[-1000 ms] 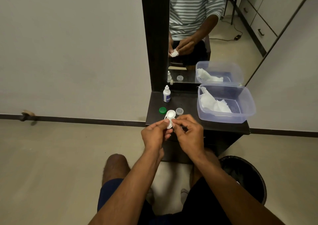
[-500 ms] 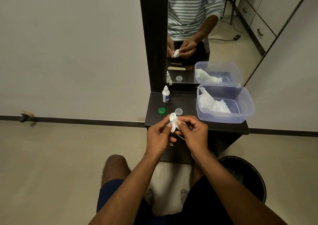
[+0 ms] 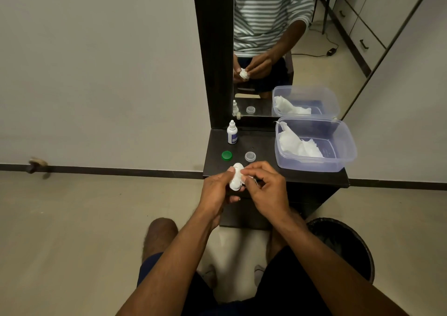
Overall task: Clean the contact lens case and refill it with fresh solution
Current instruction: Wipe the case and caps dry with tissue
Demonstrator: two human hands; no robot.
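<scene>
Tissue now wraps the case (image 3: 236, 176); two caps, one bottle (image 3: 232, 133).

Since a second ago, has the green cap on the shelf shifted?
No. The green cap sits in the same spot, left of the clear cap and just in front of the solution bottle.

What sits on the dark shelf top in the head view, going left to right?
Green cap → solution bottle → clear cap → plastic container holding white tissue. The bottle stands farther back than the two caps.
</scene>
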